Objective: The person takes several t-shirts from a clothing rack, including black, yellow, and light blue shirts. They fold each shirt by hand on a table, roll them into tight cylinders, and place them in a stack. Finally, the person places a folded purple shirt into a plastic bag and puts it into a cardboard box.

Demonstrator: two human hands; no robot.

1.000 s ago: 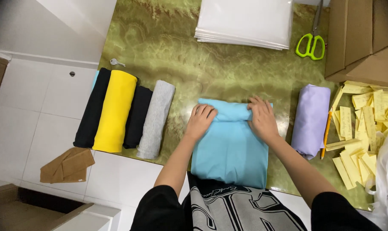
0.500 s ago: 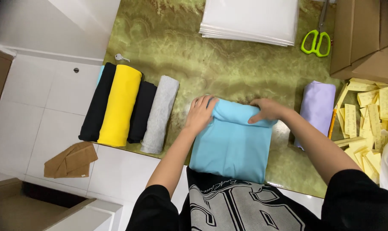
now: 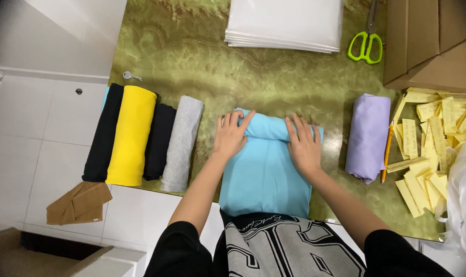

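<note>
A light blue garment (image 3: 266,174) lay flat on the green marbled surface (image 3: 192,56), folded into a narrow rectangular panel whose near end hung over the surface's front edge. Its far end was rolled into a tight horizontal tube, with the unrolled remainder smooth and largely free of creases.

Small garment packing workspace: rolled garments (image 3: 140,137) on green marbled desk (image 3: 192,56), plastic bags (image 3: 285,23), cardboard box (image 3: 432,43), paper labels (image 3: 433,138), scissors (image 3: 366,45).
</note>
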